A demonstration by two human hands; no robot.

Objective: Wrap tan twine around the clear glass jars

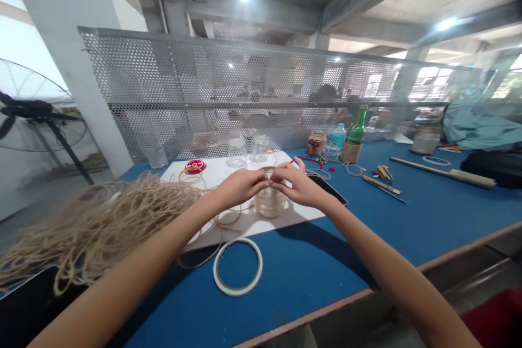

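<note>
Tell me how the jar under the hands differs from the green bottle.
The jar is clear glass; the bottle is green. The jar is short and wide; the bottle is tall with a narrow neck. The jar stands on the white board, with the left hand and right hand at its rim; the bottle stands untouched on the blue table. Both are upright glass.

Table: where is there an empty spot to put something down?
The widest bare stretch of blue table lies right of the phone, between the long stick and the front edge. A smaller patch sits in front of the tape ring. It is crowded at the twine heap and around the jar, which the left hand and right hand touch.
</note>
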